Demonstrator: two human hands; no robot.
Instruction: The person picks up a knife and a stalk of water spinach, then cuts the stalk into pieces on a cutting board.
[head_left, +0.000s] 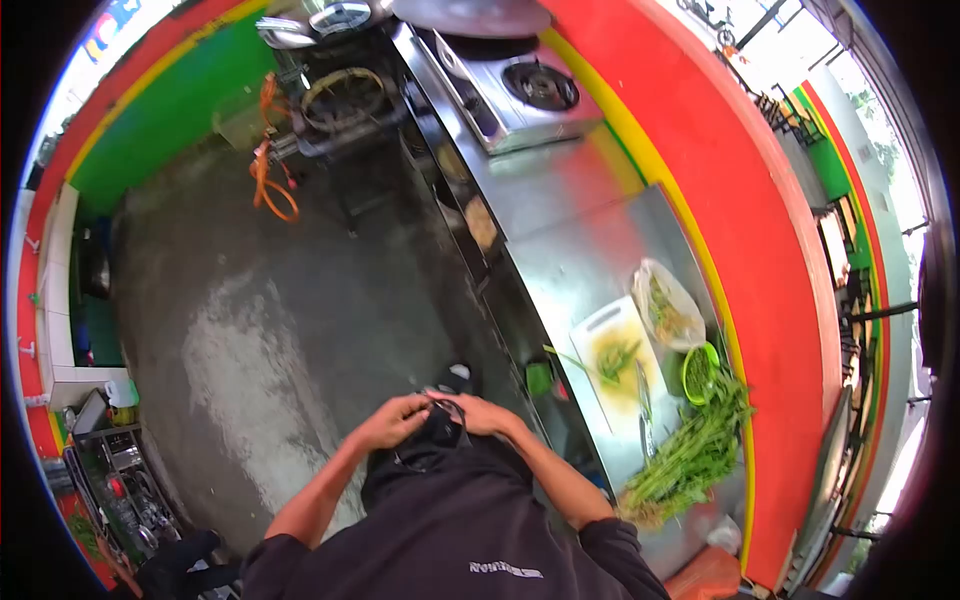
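Observation:
In front of my waist, my left hand [394,422] and my right hand [474,413] are close together. The fingers of both hands are bent around a black item [440,425] with a thin dark strap or cord, held against my dark clothing; I cannot make out exactly what it is. To the right, on the steel counter [560,245], lies a white cutting board [590,385] with cut green stalks [620,362] on it. A knife [645,405] rests along the board's right edge. Neither hand touches these.
Leafy greens [690,455], a green bowl [700,373] and a plastic bag of trimmings [668,305] share the counter. Farther off are a gas stove [520,95] and a burner stand [345,105] with an orange hose [265,185]. A dish rack [125,490] stands lower left.

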